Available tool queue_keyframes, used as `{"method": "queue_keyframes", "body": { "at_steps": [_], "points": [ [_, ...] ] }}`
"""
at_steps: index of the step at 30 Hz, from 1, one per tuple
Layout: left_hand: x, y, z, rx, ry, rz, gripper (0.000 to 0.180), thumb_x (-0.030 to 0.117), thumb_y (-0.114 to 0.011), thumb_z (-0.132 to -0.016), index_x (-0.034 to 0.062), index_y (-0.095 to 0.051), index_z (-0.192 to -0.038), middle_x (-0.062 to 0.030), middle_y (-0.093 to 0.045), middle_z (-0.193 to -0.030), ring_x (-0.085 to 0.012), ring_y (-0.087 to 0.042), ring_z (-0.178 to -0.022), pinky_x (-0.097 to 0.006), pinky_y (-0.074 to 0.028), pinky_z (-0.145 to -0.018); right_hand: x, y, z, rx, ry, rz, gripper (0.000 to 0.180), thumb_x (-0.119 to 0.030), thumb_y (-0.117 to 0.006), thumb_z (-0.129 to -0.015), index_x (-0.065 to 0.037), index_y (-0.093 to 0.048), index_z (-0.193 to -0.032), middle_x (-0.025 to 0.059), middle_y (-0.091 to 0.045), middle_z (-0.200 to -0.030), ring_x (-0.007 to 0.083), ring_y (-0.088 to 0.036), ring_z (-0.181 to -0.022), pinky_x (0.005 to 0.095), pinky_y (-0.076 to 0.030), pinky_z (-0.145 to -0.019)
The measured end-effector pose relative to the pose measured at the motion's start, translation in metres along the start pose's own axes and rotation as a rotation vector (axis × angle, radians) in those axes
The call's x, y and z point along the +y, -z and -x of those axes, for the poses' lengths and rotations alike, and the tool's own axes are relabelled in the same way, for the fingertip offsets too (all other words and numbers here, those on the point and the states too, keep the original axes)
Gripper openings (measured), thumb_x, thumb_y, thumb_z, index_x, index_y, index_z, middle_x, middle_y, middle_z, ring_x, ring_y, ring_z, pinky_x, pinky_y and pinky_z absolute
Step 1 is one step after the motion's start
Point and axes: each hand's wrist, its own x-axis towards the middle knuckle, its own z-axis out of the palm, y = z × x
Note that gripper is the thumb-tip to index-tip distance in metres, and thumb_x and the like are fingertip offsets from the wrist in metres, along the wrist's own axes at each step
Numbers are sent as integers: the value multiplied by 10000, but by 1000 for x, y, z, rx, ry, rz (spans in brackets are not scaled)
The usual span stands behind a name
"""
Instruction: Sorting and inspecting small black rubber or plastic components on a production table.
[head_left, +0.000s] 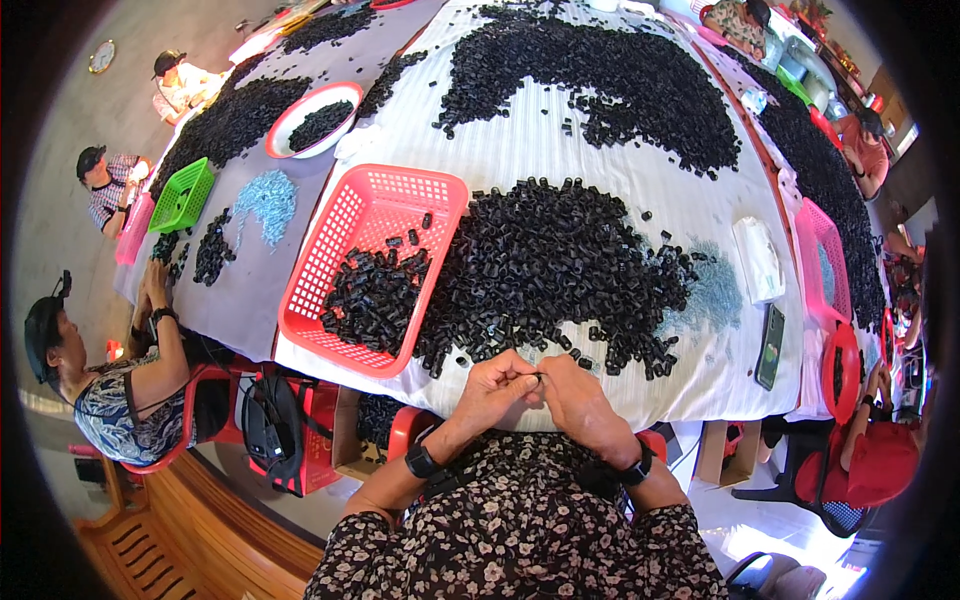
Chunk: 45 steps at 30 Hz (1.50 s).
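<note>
My left hand and my right hand meet at the table's near edge. Their fingers are pinched together on a small black plastic piece, which they mostly cover. Just beyond them spreads a large heap of short black tube-like pieces. A red perforated basket stands to the left of the heap, with more black pieces lying in its lower part. To the heap's right lies a scatter of small pale blue bits.
A dark phone and a white plastic packet lie on the right. Farther off are another wide black heap, a white red-rimmed basin and a green basket. A person sits at the left; several others work around the tables.
</note>
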Motion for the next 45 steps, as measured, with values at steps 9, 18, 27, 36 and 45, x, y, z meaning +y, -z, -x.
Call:
{"method": "queue_keyframes", "body": {
  "at_steps": [9,18,27,36,45],
  "points": [
    [-22,-6,-4,241,-91,-83,93,15,-620,-867,22,-562,-795,26,-570,-718,-22,-497,-637,-181,-408,-558,-4,-16,-8,4,166,389,358,-60,-612,-708,39,-460,-1016,127,-499,-815,262,-521,-744,334,-446,-644],
    [-36,-10,-7,419,-164,-214,132,7,-607,-855,39,-556,-738,60,-504,-667,-12,-417,-606,-184,-349,-520,1,-35,-14,14,123,566,291,-83,-593,-698,-24,-474,-957,85,-506,-785,218,-525,-726,299,-444,-629],
    [-26,-12,-11,452,-108,-106,93,-33,-585,-857,23,-548,-792,21,-558,-697,-33,-494,-642,-185,-406,-556,8,-33,-15,132,77,238,256,-36,-553,-784,20,-484,-1025,163,-548,-867,315,-552,-799,381,-462,-681],
    [-26,-9,-10,359,-46,138,72,-53,-566,-858,-5,-540,-811,-61,-612,-738,-100,-586,-647,-245,-505,-592,13,-13,-15,-58,-278,-238,230,-23,-474,-893,-17,-464,-1123,196,-590,-866,308,-620,-792,369,-491,-672],
    [-29,-10,-10,364,-58,85,99,-30,-581,-865,21,-546,-787,-21,-605,-730,-53,-548,-629,-196,-457,-562,1,-18,-11,26,97,295,372,-8,-559,-761,44,-465,-1117,161,-558,-885,297,-560,-827,371,-466,-719]
  ]
}}
